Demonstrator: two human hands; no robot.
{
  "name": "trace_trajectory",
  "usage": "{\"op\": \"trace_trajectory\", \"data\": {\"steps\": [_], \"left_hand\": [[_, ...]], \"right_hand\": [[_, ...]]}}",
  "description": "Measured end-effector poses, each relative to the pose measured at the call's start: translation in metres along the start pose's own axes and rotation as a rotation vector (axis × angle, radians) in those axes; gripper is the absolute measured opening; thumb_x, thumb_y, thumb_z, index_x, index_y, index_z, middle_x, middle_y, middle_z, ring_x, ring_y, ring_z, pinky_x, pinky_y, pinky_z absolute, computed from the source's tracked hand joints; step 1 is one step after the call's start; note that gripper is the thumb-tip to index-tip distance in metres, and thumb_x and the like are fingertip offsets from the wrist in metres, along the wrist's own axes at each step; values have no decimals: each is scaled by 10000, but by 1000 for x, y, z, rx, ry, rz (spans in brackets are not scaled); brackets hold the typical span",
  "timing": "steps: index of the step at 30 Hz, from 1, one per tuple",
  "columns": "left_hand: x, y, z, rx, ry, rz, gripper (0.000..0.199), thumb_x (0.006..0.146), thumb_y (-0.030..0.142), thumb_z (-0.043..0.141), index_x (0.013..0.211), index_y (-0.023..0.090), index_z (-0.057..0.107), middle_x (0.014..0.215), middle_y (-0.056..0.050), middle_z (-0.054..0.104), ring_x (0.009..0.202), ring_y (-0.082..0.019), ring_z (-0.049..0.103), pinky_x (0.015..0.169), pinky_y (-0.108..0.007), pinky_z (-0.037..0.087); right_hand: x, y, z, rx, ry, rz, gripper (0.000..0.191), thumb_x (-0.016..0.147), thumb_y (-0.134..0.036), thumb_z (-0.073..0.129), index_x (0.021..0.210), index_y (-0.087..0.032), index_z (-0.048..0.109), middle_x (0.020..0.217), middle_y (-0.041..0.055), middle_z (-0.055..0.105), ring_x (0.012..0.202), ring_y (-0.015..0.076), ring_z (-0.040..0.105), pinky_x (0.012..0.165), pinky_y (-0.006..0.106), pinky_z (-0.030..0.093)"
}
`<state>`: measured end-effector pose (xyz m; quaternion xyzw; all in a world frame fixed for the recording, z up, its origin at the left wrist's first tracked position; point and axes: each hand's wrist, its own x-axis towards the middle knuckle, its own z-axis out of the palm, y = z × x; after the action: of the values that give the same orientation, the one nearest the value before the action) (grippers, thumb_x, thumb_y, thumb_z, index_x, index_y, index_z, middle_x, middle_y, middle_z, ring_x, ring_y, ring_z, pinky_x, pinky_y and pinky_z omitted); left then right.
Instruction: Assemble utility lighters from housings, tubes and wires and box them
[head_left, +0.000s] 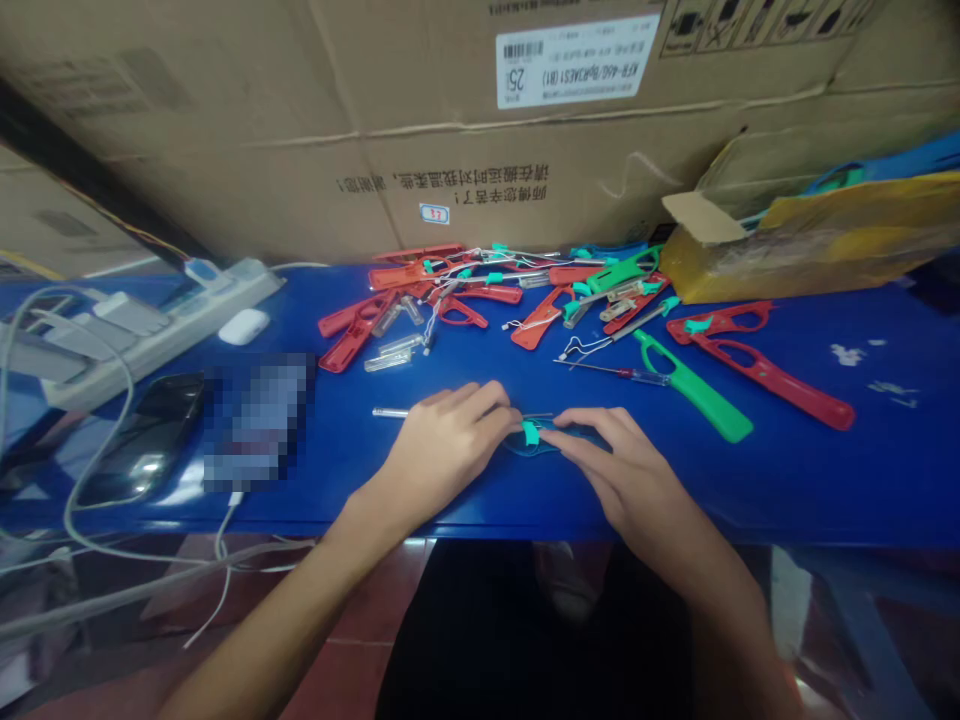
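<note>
Close to the table's front edge lies a blue lighter casing [541, 449], mostly hidden by my fingers, with a green trigger [531, 432] in it. My left hand [454, 435] is closed over its left part, thumb and fingers pinching near the trigger. A metal tube [388, 412] sticks out to the left beyond this hand. From the other side, my right hand [619, 455] holds the casing's right part, its thumb and index fingertip close to the trigger. Just beyond lies a screwdriver [630, 374] beside a green lighter casing [697, 388].
Red lighter casings [780, 378], wires and clear pieces [394, 352] are scattered along the back. A taped carton [817, 245] stands back right, before a large cardboard box [300, 150]. Leftward are a power strip [165, 330], a dark phone [146, 435], a pixelated device [259, 420] and cables.
</note>
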<state>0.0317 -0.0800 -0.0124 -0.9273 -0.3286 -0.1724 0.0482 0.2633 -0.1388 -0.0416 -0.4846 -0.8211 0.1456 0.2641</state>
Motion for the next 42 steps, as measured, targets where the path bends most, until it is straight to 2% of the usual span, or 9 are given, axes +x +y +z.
{"op": "trace_trajectory", "data": {"steps": [4, 8, 13, 20, 25, 28, 30, 36, 42], "left_hand": [[0, -2, 1, -23, 9, 12, 201, 1041, 233, 515, 1002, 186, 706, 980, -15, 688, 782, -166, 609, 636, -291, 463], [0, -3, 0, -76, 23, -3, 216, 1049, 275, 508, 994, 182, 695, 989, -16, 685, 826, -169, 612, 681, -292, 483], [2, -4, -3, -151, -39, -22, 244, 1061, 296, 483, 1000, 176, 686, 1011, -16, 678, 861, -162, 618, 707, -285, 488], [6, -7, 1, -216, -80, -66, 223, 1055, 305, 497, 1016, 188, 683, 1019, -5, 678, 880, -169, 612, 723, -294, 488], [8, -5, 4, -237, -58, -81, 215, 1046, 296, 517, 994, 183, 692, 1003, -9, 688, 874, -169, 610, 739, -293, 492], [6, -3, 5, -211, -42, -64, 217, 1043, 287, 524, 990, 183, 707, 1004, -19, 689, 875, -172, 610, 745, -296, 501], [4, -2, 5, -175, -23, -45, 221, 1043, 280, 523, 997, 182, 716, 1002, -27, 687, 864, -175, 601, 739, -303, 506], [-2, 0, 3, -95, 31, -2, 220, 1030, 282, 542, 1104, 187, 727, 1007, -51, 668, 863, -201, 544, 691, -319, 502], [-16, -6, 1, -227, 19, -79, 271, 1027, 305, 555, 1243, 182, 664, 1138, -82, 630, 977, -212, 540, 853, -381, 504]], "right_hand": [[0, 2, 2, -3, 7, -12, 411, 1014, -113, 453, 1357, -294, 590, 1298, 59, 598, 1154, 216, 538, 1010, 422, 500], [2, -1, 2, 13, 45, -16, 301, 1034, -153, 457, 1285, -249, 593, 1260, 55, 626, 1148, 207, 546, 1032, 416, 482], [5, -4, 0, 27, 99, -33, 163, 1030, -146, 485, 1103, -205, 619, 1182, 54, 669, 1130, 188, 574, 1006, 369, 494], [5, -1, 1, 10, 124, -61, 132, 1018, -144, 517, 1068, -197, 627, 1131, 44, 700, 1067, 181, 600, 978, 349, 503], [5, -2, 1, 2, 105, -24, 189, 1030, -148, 482, 1144, -191, 626, 1166, 60, 682, 1096, 193, 582, 996, 366, 488], [5, -2, 1, -48, 58, -11, 355, 1020, -108, 466, 1333, -230, 581, 1224, 67, 649, 1091, 210, 566, 981, 410, 491], [4, -1, 1, -87, 17, -16, 465, 1005, -55, 429, 1395, -269, 565, 1252, 76, 621, 1079, 222, 550, 946, 424, 502], [2, 2, 2, -108, -1, -53, 555, 979, 5, 365, 1371, -293, 620, 1287, 97, 572, 1090, 234, 516, 947, 447, 506], [3, 2, 4, -115, -9, -37, 495, 996, -33, 372, 1333, -269, 647, 1282, 117, 566, 1129, 248, 520, 959, 470, 506]]}}
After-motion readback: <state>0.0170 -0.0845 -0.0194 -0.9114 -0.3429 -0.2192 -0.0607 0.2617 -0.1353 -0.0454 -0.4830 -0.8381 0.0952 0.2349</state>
